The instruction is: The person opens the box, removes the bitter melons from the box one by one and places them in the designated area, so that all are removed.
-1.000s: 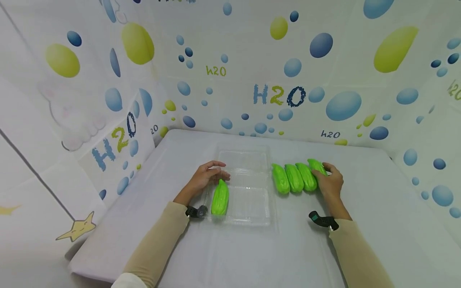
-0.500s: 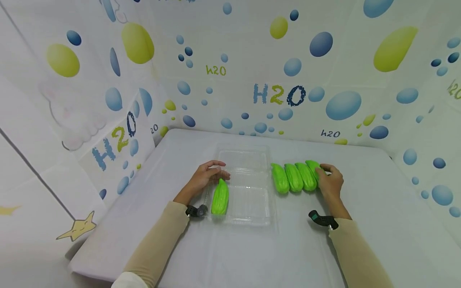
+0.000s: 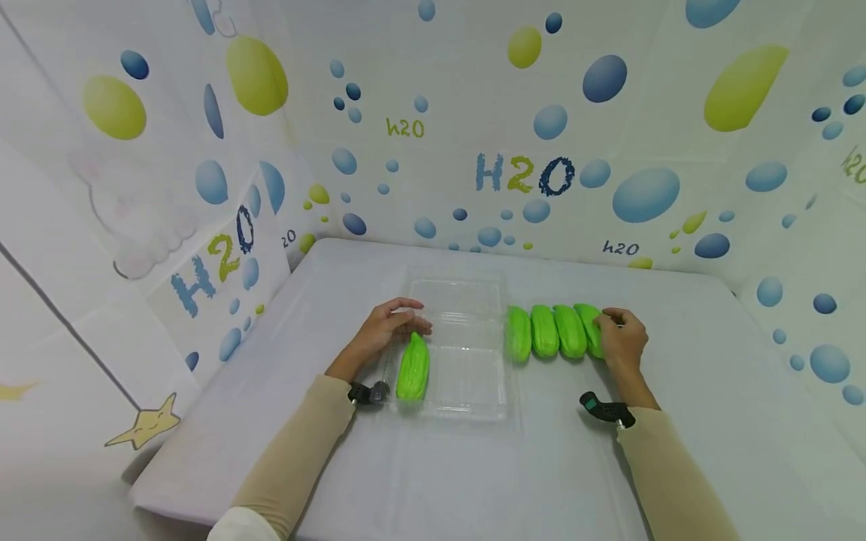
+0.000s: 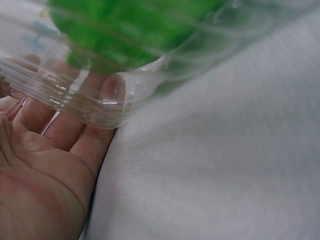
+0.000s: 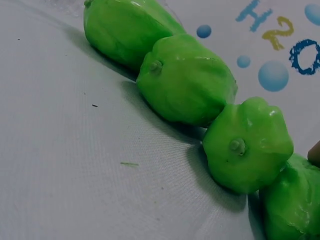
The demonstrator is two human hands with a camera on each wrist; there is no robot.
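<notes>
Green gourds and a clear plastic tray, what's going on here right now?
A person works at a white table. The left hand holds the left edge of a clear plastic tray, which has one green gourd lying in it. The right hand grips the rightmost of four green gourds lined up side by side on the table just right of the tray.

Four green gourds (image 5: 186, 86) in touching diagonal row on white cloth (image 5: 75, 165); fingertip at right edge.
</notes>
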